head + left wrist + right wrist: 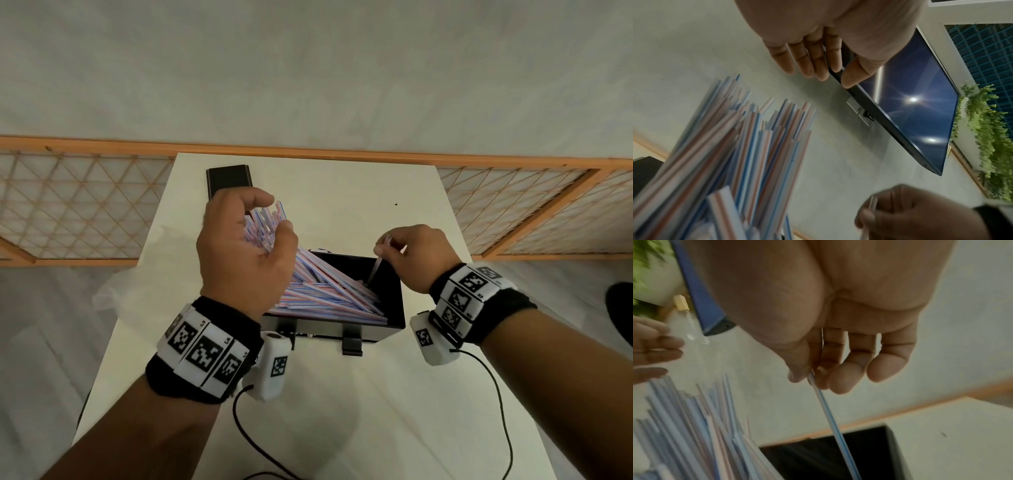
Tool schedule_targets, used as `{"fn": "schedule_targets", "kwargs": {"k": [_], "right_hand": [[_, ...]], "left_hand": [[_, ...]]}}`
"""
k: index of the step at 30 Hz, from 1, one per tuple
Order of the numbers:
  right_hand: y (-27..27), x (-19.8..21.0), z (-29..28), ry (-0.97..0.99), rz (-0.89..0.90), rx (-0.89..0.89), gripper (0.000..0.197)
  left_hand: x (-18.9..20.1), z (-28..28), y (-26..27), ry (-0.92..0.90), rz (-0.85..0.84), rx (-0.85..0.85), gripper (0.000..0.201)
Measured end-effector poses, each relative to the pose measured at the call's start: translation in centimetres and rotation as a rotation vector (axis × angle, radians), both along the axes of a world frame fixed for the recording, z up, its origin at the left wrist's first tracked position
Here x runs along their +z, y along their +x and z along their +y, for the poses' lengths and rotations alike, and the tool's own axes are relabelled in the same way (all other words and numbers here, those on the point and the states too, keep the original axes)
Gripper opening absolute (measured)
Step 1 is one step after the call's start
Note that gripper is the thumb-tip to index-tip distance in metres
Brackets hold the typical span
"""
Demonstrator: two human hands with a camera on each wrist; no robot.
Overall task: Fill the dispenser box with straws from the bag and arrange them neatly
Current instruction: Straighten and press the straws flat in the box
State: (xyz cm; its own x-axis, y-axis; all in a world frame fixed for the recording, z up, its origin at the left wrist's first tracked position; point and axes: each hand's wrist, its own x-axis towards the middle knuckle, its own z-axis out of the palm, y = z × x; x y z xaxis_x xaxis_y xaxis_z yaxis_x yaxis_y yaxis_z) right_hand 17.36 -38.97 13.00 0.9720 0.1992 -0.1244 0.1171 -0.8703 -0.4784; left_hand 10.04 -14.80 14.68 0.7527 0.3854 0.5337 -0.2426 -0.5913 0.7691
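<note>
The black dispenser box [342, 330] stands mid-table. A bundle of red, white and blue striped straws [325, 291] slants out of it toward the upper left. My left hand [274, 212] is cupped loosely over their upper ends. In the left wrist view its fingers [807, 65] are nearly straight and apart from the straws [735, 154]. My right hand [385, 245] pinches a single straw [376, 265] between thumb and fingers, its lower end inside the box's right side. In the right wrist view the pinch [809, 378] is plain, with that straw [830, 415] running down into the box [869, 451].
A black lid [228, 180] lies at the table's far left. A clear plastic bag [113, 294] hangs over the left edge. Wrist-camera cables [493, 383] trail across the near table. A wooden lattice screen [85, 205] stands behind; a dark object [620, 308] is at the right.
</note>
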Motion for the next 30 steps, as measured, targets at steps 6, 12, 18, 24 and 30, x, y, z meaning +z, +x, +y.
{"fn": "schedule_targets", "kwargs": {"k": [6,12,18,24,30], "right_hand": [[-2.0,3.5,2.5,0.098,-0.259,0.331,0.015],[-3.8,-1.1,5.2,-0.004,0.137,0.328,0.042],[-2.5,-5.2,5.6,-0.133,0.318,0.207,0.074],[-2.5,-5.8,7.6,0.002,0.308,0.157,0.069],[-2.7,-6.4,7.7,0.114,0.260,0.107,0.080]], "left_hand": [[-0.4,0.3,-0.3,-0.134,-0.023,0.044,0.024],[-1.9,2.4,0.5,-0.649,-0.045,0.093,0.039],[-6.1,4.0,1.3,-0.884,0.336,-0.130,0.090],[-6.4,4.2,3.1,-0.774,0.457,-0.506,0.123],[-5.8,3.4,4.6,-0.653,0.495,-0.569,0.100]]}}
